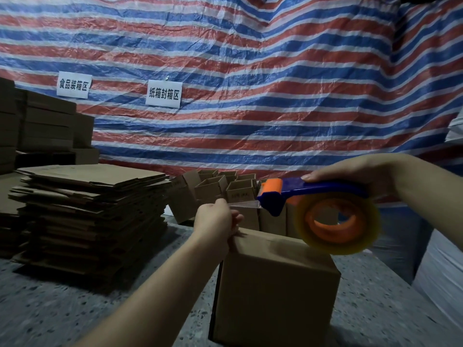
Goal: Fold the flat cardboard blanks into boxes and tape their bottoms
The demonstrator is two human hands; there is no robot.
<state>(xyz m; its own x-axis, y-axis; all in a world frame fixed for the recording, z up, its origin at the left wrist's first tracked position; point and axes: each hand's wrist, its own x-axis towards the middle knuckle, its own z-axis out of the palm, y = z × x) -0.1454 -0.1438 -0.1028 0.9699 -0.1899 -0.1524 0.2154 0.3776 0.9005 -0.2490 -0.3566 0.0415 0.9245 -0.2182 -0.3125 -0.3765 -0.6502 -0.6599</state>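
A folded brown cardboard box (pixel 273 291) stands on the speckled table in front of me, its closed side facing up. My right hand (pixel 355 171) grips the blue handle of a tape dispenser (pixel 313 194) that carries a clear tape roll (pixel 338 222) on an orange hub, held just above the box's far right edge. My left hand (pixel 215 219) pinches the free end of the clear tape strip (pixel 244 204) over the box's far left corner. A tall stack of flat cardboard blanks (pixel 92 211) lies to the left.
Several folded open boxes (pixel 220 189) stand at the back of the table (pixel 50 316). More brown boxes (pixel 37 126) are piled at the far left. A striped tarp (pixel 250 83) with two white signs hangs behind. White sacks (pixel 441 276) sit at the right.
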